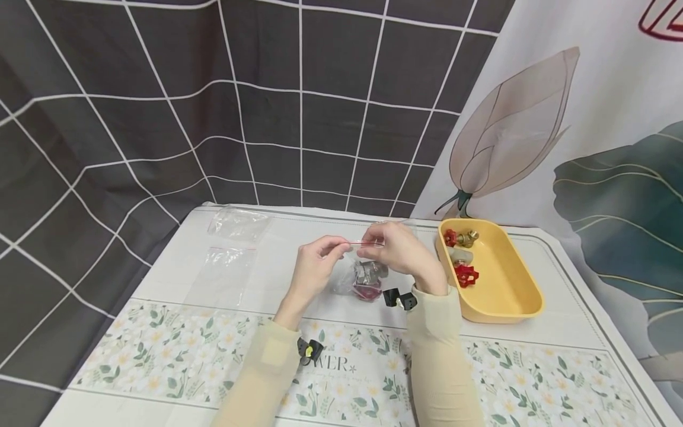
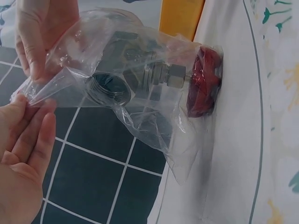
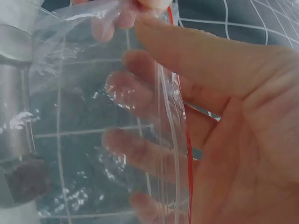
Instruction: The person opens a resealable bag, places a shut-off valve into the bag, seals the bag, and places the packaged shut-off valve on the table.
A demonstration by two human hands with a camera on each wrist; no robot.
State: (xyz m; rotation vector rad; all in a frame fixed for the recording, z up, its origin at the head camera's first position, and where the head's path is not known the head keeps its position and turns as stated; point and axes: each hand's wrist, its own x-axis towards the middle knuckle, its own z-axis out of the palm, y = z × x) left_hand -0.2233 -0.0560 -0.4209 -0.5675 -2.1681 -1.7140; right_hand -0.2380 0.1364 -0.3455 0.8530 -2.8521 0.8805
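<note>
A clear zip bag (image 2: 180, 161) holds a metal valve (image 2: 126, 70) with a red handwheel (image 2: 204, 81), its wheel end down by the tabletop. My left hand (image 1: 315, 264) pinches one end of the bag's red-lined mouth between thumb and fingers. At the other end, my right hand (image 1: 397, 249) grips the same edge, the thumb on the near side. In the right wrist view the right fingers (image 3: 128, 91) show through the plastic behind the red seal line (image 3: 189, 163). Between the hands the mouth edge runs straight, and the valve hangs below it.
Right of the hands stands a yellow tray (image 1: 496, 267) with red-wheeled valves (image 1: 463, 267) along its left side. Two flat clear bags, one farther back (image 1: 240, 224) and a nearer bag (image 1: 221, 276), lie on the left of the table. A dark gridded cloth (image 1: 267, 118) hangs behind.
</note>
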